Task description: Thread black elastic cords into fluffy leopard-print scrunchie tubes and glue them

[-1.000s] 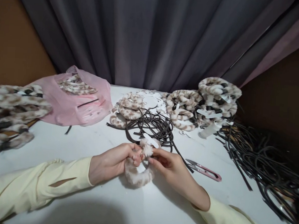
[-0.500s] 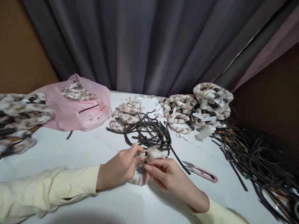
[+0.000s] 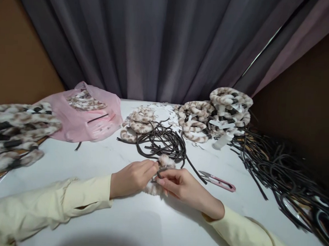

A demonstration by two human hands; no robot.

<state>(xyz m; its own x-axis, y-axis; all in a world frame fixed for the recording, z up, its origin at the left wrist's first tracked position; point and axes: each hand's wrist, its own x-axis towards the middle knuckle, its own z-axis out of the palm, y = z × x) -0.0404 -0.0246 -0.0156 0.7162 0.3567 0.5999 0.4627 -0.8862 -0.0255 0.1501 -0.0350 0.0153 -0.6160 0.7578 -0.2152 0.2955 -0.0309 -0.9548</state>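
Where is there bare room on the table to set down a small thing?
Bare: the near part of the table, between the sleeves; left of the cord pile, in front of the pink bag; and between the pink snips and the big cord heap. Crowded: the left side, with furry rings, and the back right, with furry ring stacks and a bottle.

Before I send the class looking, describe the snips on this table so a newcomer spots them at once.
On the white table, find the middle heap of dark cords. Just right of it, beyond the right hand, lie the snips, blades pointing left. Their pink handle sets them apart from the dark cords on either side.
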